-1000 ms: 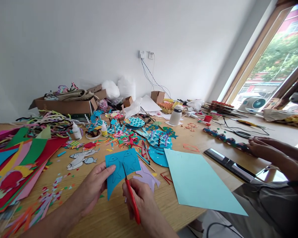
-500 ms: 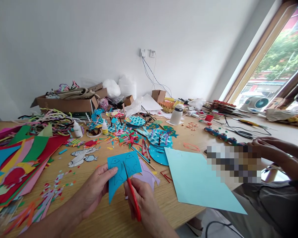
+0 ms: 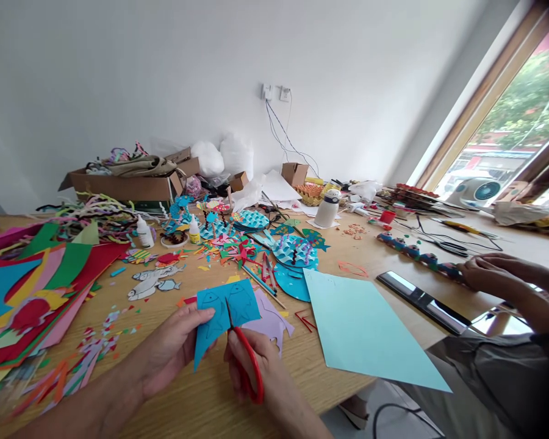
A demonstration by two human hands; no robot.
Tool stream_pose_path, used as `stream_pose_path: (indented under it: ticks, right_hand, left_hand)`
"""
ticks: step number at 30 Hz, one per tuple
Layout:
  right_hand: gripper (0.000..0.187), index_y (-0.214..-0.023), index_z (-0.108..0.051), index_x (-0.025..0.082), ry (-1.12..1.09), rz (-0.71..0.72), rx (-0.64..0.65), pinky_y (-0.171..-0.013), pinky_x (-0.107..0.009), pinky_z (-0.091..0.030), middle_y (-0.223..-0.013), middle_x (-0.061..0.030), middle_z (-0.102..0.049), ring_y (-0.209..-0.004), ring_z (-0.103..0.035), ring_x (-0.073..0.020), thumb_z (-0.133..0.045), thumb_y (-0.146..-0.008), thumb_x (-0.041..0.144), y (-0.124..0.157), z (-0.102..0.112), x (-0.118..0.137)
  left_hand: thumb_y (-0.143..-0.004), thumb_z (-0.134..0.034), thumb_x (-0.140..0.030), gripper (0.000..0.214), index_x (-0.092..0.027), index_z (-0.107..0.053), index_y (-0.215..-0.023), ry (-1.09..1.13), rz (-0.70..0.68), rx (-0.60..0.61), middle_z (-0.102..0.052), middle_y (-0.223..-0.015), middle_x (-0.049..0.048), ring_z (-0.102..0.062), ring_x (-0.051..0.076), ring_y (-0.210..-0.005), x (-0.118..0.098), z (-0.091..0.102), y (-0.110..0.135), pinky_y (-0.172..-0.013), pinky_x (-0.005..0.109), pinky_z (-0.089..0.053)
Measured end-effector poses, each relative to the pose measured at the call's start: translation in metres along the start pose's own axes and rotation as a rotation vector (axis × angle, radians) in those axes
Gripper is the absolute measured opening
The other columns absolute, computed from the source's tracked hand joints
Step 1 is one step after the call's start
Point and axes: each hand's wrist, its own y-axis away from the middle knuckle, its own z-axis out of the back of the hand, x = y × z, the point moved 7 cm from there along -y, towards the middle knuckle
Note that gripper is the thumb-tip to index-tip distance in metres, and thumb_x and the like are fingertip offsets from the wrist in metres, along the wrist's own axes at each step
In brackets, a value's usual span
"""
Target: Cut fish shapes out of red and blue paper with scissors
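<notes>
My left hand [image 3: 178, 341] pinches the left edge of a piece of blue paper [image 3: 210, 332] with fish outlines drawn on it. Thumb on top, the fingers lie behind the sheet. Red-handled scissors [image 3: 251, 366] are in my right hand [image 3: 260, 366], and their blades reach up into the paper between two drawn fish. Under and right of the blue piece lies purple paper [image 3: 274, 320]. Cut-out white fish [image 3: 149, 283] rest on the table beyond my left hand.
A pale blue sheet [image 3: 361, 335] overhangs the front table edge. Coloured paper [image 3: 68, 292] is stacked at left, glue bottles [image 3: 144, 231] farther back. At right, another person's hands [image 3: 494, 271] touch a painted egg-carton strip [image 3: 416, 253], near a dark shiny device [image 3: 423, 302].
My right hand and the scissors handles have shifted slightly down, the handles now farther apart. The blue paper's lower tip has swung a little left. The other person's hands stay at the strip.
</notes>
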Motion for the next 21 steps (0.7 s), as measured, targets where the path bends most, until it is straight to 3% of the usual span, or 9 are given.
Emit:
stream_pose_path:
  ticks: [5, 13, 17, 21]
  right_hand:
    - [0.053, -0.068, -0.048, 0.016, -0.054, -0.002, 0.056, -0.033, -0.017, -0.025, -0.037, 0.0064, -0.042, -0.030, -0.037, -0.0060, -0.041, -0.074, 0.069, 0.000, -0.003, 0.000]
    - [0.035, -0.066, -0.047, 0.016, 0.051, 0.012, -0.067, -0.038, -0.017, -0.027, -0.046, 0.0055, -0.044, -0.037, -0.040, -0.0054, -0.042, -0.085, 0.045, 0.001, -0.001, -0.003]
    - [0.041, -0.071, -0.047, 0.016, 0.003, -0.036, 0.002, -0.035, -0.017, -0.025, -0.044, 0.0055, -0.046, -0.034, -0.040, -0.0061, -0.041, -0.082, 0.055, 0.007, -0.003, -0.005]
    - [0.049, -0.068, -0.048, 0.016, -0.006, -0.113, 0.090, -0.031, -0.016, -0.024, -0.040, 0.0057, -0.045, -0.031, -0.038, -0.0060, -0.044, -0.075, 0.065, 0.019, -0.004, -0.004]
  left_hand:
    - [-0.063, -0.073, -0.029, 0.023, -0.019, -0.052, -0.060, -0.050, -0.001, -0.015, -0.055, -0.048, -0.0072, -0.047, 0.008, -0.043, 0.000, 0.002, 0.001, -0.042, 0.020, -0.035]
    - [-0.065, -0.069, -0.029, 0.020, -0.019, -0.052, -0.061, -0.070, 0.034, -0.001, -0.054, -0.046, -0.0063, -0.045, 0.008, -0.042, 0.003, 0.004, 0.000, -0.041, 0.020, -0.033]
    - [-0.063, -0.069, -0.028, 0.022, -0.020, -0.050, -0.057, -0.051, 0.050, -0.026, -0.052, -0.044, -0.0067, -0.044, 0.008, -0.040, 0.004, 0.006, -0.001, -0.041, 0.020, -0.033]
    - [-0.068, -0.065, -0.025, 0.015, -0.019, -0.052, -0.062, -0.112, 0.010, -0.093, -0.059, -0.051, -0.0045, -0.054, 0.011, -0.047, -0.002, 0.014, -0.001, -0.045, 0.021, -0.038]
